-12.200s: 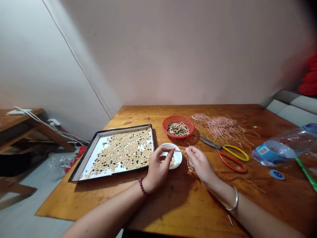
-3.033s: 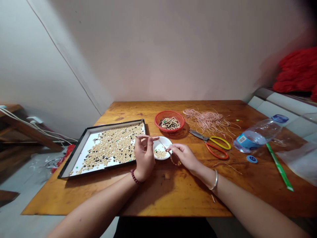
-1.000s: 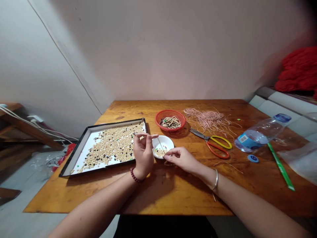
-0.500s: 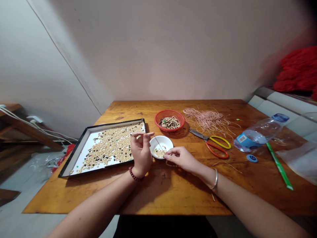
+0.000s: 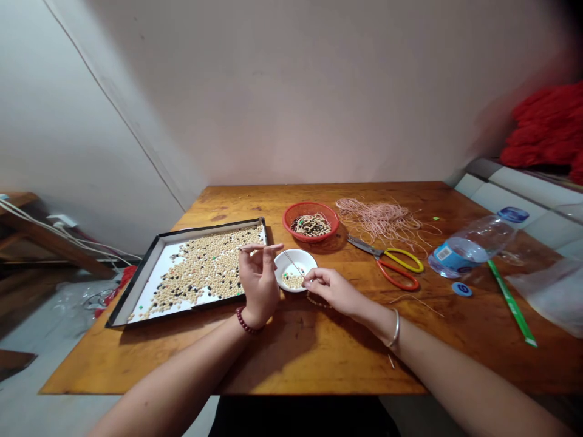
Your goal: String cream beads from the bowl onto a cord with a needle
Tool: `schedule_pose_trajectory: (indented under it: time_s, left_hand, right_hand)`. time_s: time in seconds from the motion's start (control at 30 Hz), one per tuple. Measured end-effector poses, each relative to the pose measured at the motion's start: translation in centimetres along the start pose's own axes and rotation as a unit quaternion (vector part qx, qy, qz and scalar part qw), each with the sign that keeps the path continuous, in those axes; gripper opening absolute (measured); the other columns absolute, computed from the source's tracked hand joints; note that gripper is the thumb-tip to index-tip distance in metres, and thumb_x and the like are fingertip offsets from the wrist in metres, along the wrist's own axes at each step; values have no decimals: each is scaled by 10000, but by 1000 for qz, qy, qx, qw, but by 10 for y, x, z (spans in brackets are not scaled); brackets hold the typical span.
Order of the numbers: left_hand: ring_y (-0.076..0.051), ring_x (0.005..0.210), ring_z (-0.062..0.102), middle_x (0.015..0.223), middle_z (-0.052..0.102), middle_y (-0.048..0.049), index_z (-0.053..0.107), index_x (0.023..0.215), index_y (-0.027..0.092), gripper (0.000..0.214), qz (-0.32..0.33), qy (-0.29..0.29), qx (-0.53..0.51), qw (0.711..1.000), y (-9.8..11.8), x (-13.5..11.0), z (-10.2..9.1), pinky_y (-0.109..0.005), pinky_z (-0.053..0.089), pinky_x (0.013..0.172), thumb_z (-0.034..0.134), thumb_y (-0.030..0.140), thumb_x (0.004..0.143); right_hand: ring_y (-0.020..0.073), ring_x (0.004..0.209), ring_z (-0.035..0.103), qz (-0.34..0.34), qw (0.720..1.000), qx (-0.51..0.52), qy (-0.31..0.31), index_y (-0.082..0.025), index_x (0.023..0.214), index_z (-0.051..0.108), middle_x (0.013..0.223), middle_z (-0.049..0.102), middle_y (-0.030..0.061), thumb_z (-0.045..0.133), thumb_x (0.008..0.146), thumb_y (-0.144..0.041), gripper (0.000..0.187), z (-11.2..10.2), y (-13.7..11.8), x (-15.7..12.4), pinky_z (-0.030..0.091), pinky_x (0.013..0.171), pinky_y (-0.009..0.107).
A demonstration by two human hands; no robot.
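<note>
My left hand (image 5: 257, 278) is raised beside a small white dish (image 5: 296, 267) of beads, its thumb and forefinger pinched on the upper end of a thin cord (image 5: 291, 263). My right hand (image 5: 331, 291) rests on the table at the dish's near right rim, fingers pinched on the lower end of that cord, with a strand of threaded beads (image 5: 314, 301) trailing under it. The cord runs slanted over the dish between the two hands.
A black-rimmed tray (image 5: 136, 284) of loose beads lies to the left. A red basket (image 5: 310, 221) of beaded strands, a pile of pink cords (image 5: 382, 218), scissors (image 5: 396, 266), a plastic bottle (image 5: 473, 244), its blue cap (image 5: 461, 289) and a green stick (image 5: 510, 303) lie behind and right.
Both hands have stayed at the dish with the cord stretched between them. The left hand drifted slightly left over the last second; the right hand has hardly moved.
</note>
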State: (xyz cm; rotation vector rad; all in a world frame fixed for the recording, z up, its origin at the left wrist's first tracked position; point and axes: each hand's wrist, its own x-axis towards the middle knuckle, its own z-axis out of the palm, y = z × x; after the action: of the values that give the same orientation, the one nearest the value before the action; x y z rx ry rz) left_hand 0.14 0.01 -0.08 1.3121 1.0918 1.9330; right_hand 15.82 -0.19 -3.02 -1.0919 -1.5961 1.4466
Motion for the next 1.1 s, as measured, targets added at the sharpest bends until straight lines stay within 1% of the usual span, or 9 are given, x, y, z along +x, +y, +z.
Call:
schedule_pose_trajectory:
  time_s: [0.13, 0.33, 0.4, 0.53, 0.63, 0.7, 0.93, 1.1]
  left_hand:
    - [-155, 761, 675, 848, 726, -76, 437, 916, 211, 205, -6, 0, -6, 1000, -1, 0, 0, -230, 443, 560, 579, 358, 891]
    - [-164, 797, 676, 859, 720, -77, 446, 925, 213, 211, -6, 9, -4, 1000, -2, 4, -1, -233, 455, 557, 579, 372, 887]
    - [-166, 801, 676, 862, 718, -80, 450, 922, 210, 216, -3, 12, -9, 1000, -2, 5, -2, -235, 459, 566, 581, 377, 885]
    - [-136, 715, 651, 849, 718, -74, 452, 916, 204, 218, 5, 17, -17, 1000, -2, 9, -3, -219, 445, 565, 584, 375, 885]
    - [-91, 569, 569, 855, 720, -67, 445, 911, 203, 213, 7, 28, -12, 1000, -2, 12, -4, -205, 418, 536, 579, 368, 889]
    - [-73, 509, 517, 857, 718, -63, 443, 909, 202, 221, 8, 36, -7, 999, -3, 13, -4, -200, 405, 522, 583, 371, 886]
    - [-70, 490, 503, 860, 719, -60, 447, 912, 205, 229, 1, 41, -7, 999, -5, 14, -5, -199, 380, 513, 589, 382, 878]
    - [-73, 511, 524, 880, 721, -60, 449, 908, 207, 219, 0, 43, -2, 999, -6, 14, -5, -202, 393, 525, 586, 376, 880]
  right_hand:
    - [135, 640, 509, -2, 1000, -4, -1, -139, 764, 635, 694, 602, 30, 609, 785, -448, 311, -1, -2, -1, 395, 585, 247]
    - [137, 642, 521, -6, 1000, -17, 2, -132, 763, 650, 693, 618, 32, 622, 775, -496, 365, -2, -3, -1, 408, 611, 255]
    - [136, 627, 516, -3, 1000, -16, 8, -135, 768, 650, 680, 609, 27, 618, 772, -509, 376, -2, -2, -1, 398, 594, 251]
    - [137, 603, 502, -3, 1000, -21, 16, -143, 776, 653, 654, 593, 24, 615, 774, -499, 358, -3, -1, 0, 379, 555, 245]
    - [143, 625, 518, -13, 999, -23, 19, -139, 773, 658, 670, 605, 31, 616, 776, -483, 346, -3, -1, 0, 399, 585, 255]
    - [145, 636, 532, -16, 999, -25, 18, -136, 770, 662, 685, 618, 33, 619, 774, -482, 348, -3, -2, 0, 415, 617, 264]
    - [170, 694, 573, -21, 999, -26, 24, -143, 759, 675, 730, 657, 53, 632, 763, -484, 344, -3, 0, 0, 441, 672, 290]
    - [164, 673, 566, -16, 999, -9, 37, -146, 765, 666, 713, 648, 50, 637, 761, -465, 320, -3, 0, 0, 435, 637, 279]
